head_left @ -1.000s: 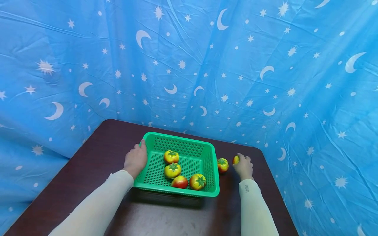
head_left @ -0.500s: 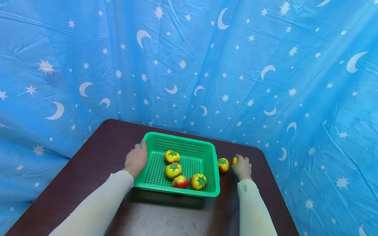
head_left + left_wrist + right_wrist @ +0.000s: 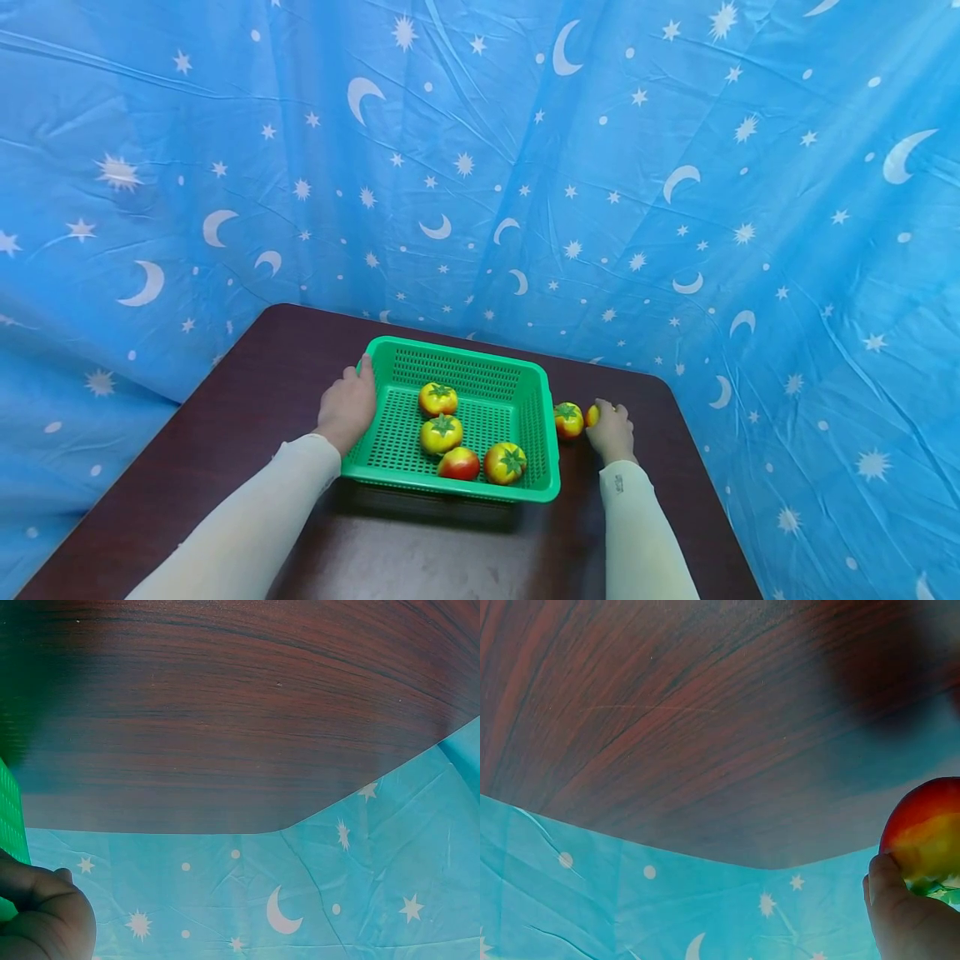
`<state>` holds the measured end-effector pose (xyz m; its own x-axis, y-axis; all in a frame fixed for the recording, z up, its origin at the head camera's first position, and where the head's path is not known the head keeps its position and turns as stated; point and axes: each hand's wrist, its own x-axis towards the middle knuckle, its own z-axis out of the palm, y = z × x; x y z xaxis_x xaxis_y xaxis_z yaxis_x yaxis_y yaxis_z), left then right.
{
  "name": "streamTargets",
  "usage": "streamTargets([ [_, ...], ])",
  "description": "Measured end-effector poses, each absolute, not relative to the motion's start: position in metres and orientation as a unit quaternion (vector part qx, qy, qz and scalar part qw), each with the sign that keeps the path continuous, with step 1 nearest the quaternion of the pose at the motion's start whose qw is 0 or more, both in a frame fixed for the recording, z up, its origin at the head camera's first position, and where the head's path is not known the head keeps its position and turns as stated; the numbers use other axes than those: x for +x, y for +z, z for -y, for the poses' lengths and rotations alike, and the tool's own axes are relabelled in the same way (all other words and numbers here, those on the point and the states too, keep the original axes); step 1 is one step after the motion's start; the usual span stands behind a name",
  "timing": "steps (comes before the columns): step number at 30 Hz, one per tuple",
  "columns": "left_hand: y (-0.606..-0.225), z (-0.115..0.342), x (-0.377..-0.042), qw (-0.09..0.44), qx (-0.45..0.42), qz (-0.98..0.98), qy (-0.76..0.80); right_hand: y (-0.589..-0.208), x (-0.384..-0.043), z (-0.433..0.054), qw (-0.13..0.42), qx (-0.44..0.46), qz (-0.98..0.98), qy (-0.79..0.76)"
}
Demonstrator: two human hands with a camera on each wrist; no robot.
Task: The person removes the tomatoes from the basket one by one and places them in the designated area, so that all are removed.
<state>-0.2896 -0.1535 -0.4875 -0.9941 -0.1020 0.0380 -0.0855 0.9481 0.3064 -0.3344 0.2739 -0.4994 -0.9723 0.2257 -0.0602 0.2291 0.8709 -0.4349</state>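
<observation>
A green plastic basket (image 3: 465, 492) with perforated walls sits on the table, several red-and-yellow tomatoes with green star-shaped tops in it, among them one tomato (image 3: 504, 462) at the near right corner. My left hand (image 3: 348, 410) grips the basket's left rim; in the left wrist view its curled fingers (image 3: 52, 915) show beside the green wall. To the right of the basket, my right hand (image 3: 611, 433) holds another tomato (image 3: 930, 832), partly covered by the fingers. Between that hand and the basket's right wall stands a further tomato (image 3: 568, 420).
The dark wood-grain table (image 3: 420, 558) has rounded far corners. A blue curtain (image 3: 480, 167) with white moons and stars hangs behind it and along both sides. Bare tabletop shows in front of the basket and to its left.
My right hand has moved a little left with its tomato, closer to the tomato beside the basket. The left hand and the basket stay in place.
</observation>
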Motion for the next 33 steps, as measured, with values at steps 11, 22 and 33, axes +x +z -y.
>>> streamTargets([
  [11, -0.4889, 0.1529, -0.2901, 0.026, 0.049, 0.987, -0.149, -0.5049, -0.3313, -0.2716, 0.022, 0.115, -0.968, -0.221],
  [22, -0.4893, 0.1523, -0.2917, 0.026, 0.052, 0.987, -0.149, -0.5082, -0.3282, -0.2723, 0.038, 0.108, -0.969, -0.218],
  [33, -0.487, 0.1536, -0.29, 0.024, 0.05, 0.987, -0.15, -0.4999, -0.3255, -0.2743, 0.055, 0.11, -0.964, -0.236],
])
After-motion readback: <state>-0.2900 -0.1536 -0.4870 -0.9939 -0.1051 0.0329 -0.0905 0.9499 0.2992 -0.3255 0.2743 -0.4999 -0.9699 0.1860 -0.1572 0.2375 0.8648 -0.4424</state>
